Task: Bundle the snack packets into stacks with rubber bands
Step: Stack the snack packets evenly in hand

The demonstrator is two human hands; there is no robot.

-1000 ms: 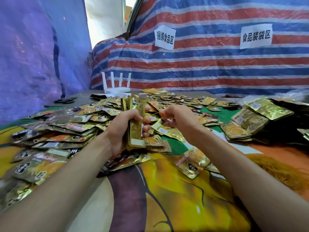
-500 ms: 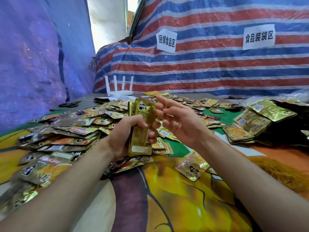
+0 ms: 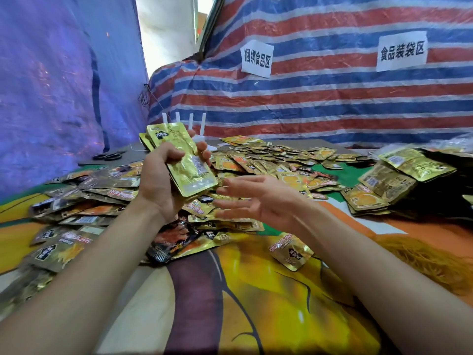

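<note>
We see the left hand (image 3: pixel 157 187) gripping a stack of gold snack packets (image 3: pixel 185 163), the thumb across the front and the fingertips round the far edge. The stack is lifted above the table and leans, with its top toward 11 o'clock. The right hand (image 3: pixel 258 201) is at 4 o'clock from the stack, apart from it. Its palm is turned up with the fingers spread and a little blurred, and it holds nothing. Under both hands many loose packets (image 3: pixel 256 155) cover the printed cloth (image 3: pixel 256 303), and one single packet (image 3: pixel 290 251) lies at 5 o'clock from the right hand. At 3 o'clock of the view some piled packets (image 3: pixel 384 185) lie together; we cannot tell if bands hold them. At 4 o'clock there is an orange stringy heap (image 3: pixel 422 262); we cannot tell what it is. Scissors (image 3: pixel 110 156) lie at 9 o'clock, and a white router (image 3: pixel 203 125) stands at 12 o'clock behind the stack.
</note>
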